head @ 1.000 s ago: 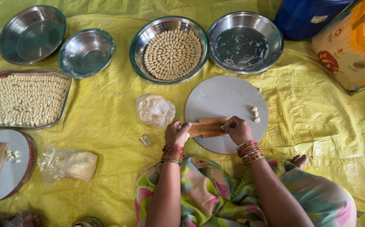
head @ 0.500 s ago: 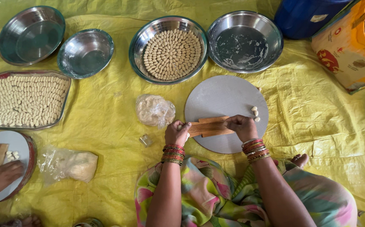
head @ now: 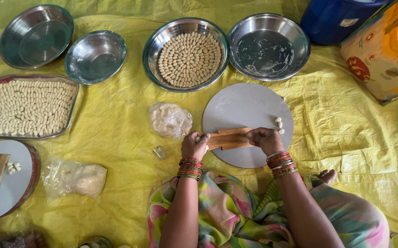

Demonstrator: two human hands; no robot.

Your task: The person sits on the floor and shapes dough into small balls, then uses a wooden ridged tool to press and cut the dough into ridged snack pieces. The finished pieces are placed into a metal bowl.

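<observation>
A ribbed wooden board (head: 228, 138) lies on a round grey board (head: 244, 105) in front of my lap. My left hand (head: 194, 144) grips its left end, with a small bit of dough at my fingertips. My right hand (head: 265, 139) is curled over its right end, and what lies under the fingers is hidden. A few small shaped dough pieces (head: 278, 124) sit on the grey board just beyond my right hand. A lump of dough in a clear bag (head: 170, 120) lies on the yellow sheet to the left of the grey board.
A steel bowl (head: 150, 50) holds rows of shaped pieces, and an emptied steel bowl (head: 268, 46) stands to its right. At far left are two empty bowls (head: 36, 36), a filled tray (head: 72, 110), a second round board (head: 11, 193) and another dough bag (head: 77, 177). A blue container (head: 341, 18) and an orange bag (head: 382, 55) stand at right.
A co-worker's hand that lay on the left round board half a second ago has pulled out of view. My right hand slid slightly along the ribbed board.
</observation>
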